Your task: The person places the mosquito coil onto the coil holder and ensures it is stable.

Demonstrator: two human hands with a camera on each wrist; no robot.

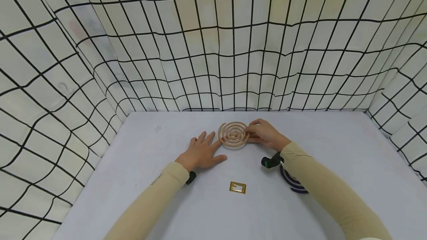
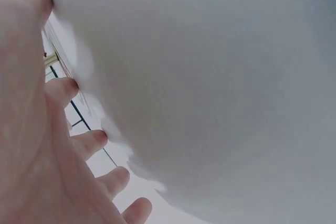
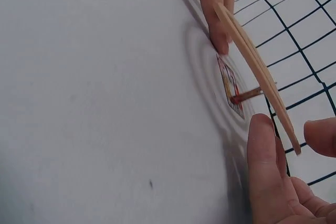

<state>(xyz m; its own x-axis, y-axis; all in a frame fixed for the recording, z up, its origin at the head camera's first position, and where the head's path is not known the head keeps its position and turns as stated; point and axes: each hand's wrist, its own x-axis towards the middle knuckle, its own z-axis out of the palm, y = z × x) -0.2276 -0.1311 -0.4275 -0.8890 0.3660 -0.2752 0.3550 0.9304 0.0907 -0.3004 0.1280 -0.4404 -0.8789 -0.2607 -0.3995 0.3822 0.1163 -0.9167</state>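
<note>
A tan mosquito coil (image 1: 230,146) lies level above the table, seen edge-on in the right wrist view. Below it, a small metal coil stand (image 3: 224,80) rests on the tabletop, its upright prong (image 3: 251,95) reaching up to the coil's underside. My right hand (image 1: 265,134) pinches the coil's right edge between thumb and fingers. My left hand (image 1: 201,154) is spread with palm down on the table, its index fingertip at the edge of the stand under the coil. In the left wrist view, the left fingers (image 2: 86,142) are spread along the white surface.
A second gold-coloured stand (image 1: 238,187) lies flat nearer me. Partly hidden beneath my right forearm is a dark purple coil (image 1: 289,180). Black netting (image 1: 233,55) hangs before white walls behind and beside the white table (image 1: 160,132).
</note>
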